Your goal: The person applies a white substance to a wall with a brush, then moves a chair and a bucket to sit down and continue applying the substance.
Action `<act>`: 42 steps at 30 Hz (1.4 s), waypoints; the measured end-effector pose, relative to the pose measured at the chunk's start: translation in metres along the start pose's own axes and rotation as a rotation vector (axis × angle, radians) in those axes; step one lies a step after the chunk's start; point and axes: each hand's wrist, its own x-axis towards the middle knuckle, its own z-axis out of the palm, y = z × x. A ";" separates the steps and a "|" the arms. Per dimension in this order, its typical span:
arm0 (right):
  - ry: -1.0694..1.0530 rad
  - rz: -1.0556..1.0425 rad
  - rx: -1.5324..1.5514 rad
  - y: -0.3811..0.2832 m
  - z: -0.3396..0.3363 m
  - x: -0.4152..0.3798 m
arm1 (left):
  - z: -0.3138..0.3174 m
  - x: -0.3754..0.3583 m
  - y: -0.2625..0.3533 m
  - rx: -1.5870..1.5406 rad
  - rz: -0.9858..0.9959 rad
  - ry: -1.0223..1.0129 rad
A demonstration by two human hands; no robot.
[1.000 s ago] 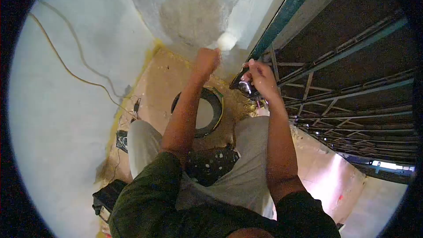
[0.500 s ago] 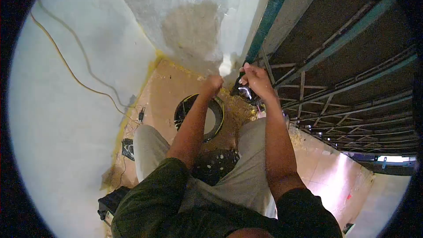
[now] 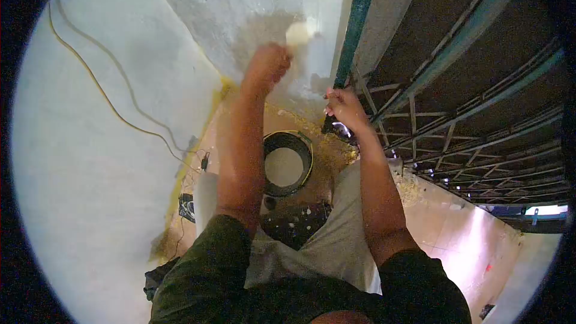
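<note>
1 left hand (image 3: 270, 65) clasps a pale object (image 3: 297, 34) (blurred); 1 right hand (image 3: 346, 109) curls, its grip unclear.

Dark short-sleeved shirt (image 3: 312, 282), light grey trousers (image 3: 346, 216)

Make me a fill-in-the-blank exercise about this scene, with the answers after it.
The pale, blurred thing is held in the person's ____ hand.
The round bucket holding pale material is ____ in color.
The metal lattice gate stands on the person's ____ side.

Missing words: left; black; right.
</note>
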 end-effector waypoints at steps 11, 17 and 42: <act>0.008 -0.018 -0.099 0.009 -0.010 -0.001 | 0.043 0.015 -0.035 0.050 0.112 0.112; -0.002 0.069 -0.103 0.002 -0.013 -0.005 | 0.164 -0.033 -0.080 -0.061 -0.182 -0.251; 0.255 -0.294 -0.139 -0.026 0.007 -0.019 | -0.028 0.015 0.046 -1.009 -0.287 0.153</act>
